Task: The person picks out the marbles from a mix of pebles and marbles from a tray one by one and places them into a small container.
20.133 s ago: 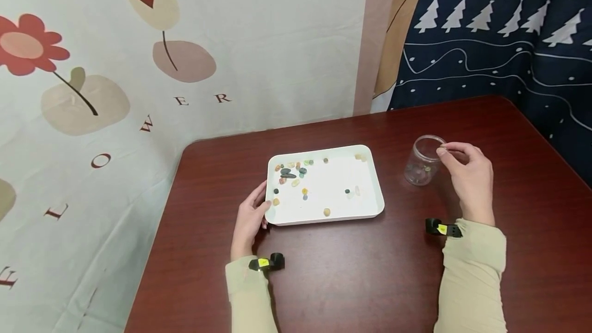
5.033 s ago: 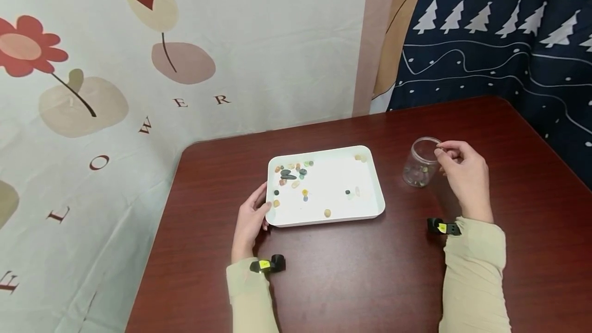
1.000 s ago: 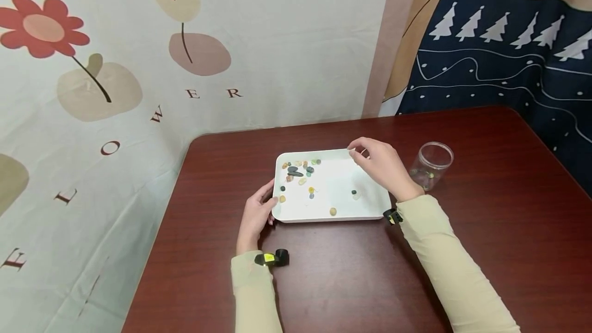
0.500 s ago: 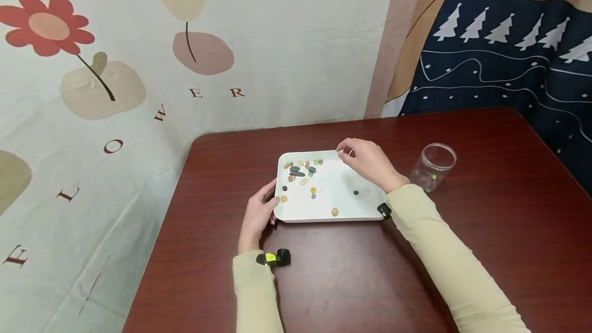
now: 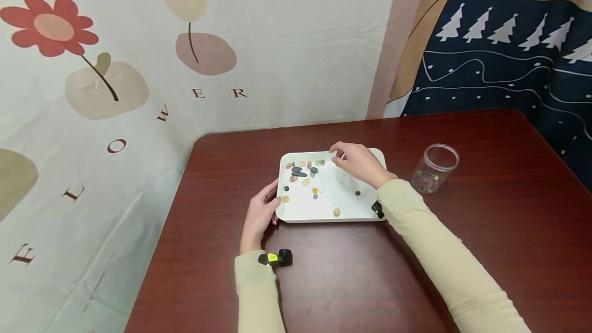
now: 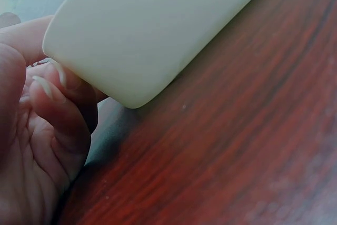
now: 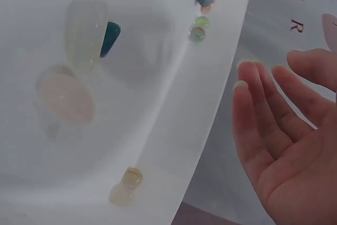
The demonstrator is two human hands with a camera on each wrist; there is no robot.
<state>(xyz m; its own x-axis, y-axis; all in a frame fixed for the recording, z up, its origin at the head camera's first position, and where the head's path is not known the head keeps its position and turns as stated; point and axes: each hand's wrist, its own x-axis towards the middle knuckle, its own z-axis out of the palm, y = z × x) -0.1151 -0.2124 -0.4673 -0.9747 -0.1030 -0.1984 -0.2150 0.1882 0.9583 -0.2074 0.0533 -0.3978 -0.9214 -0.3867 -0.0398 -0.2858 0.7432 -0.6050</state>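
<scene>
A white tray holds several small coloured stones, many grouped at its back left, such as the dark oblong stone. My left hand grips the tray's left side, thumb at the rim; in the left wrist view its fingers curl by the tray's corner. Over the back of the tray hovers my right hand, its fingers loosely bent. In the right wrist view those fingers are apart from the thumb with nothing between them. Pale stones and a dark green stone lie nearby.
Right of the tray stands a clear jar without a lid, some small stones at its bottom. Both stand on a dark red-brown table. A printed cloth hangs behind, with a navy one at the right.
From the jar's rim, where it pinched something small, my right hand has come left over the tray and drifted further left. One stone near the tray's back middle is gone. The left hand stays.
</scene>
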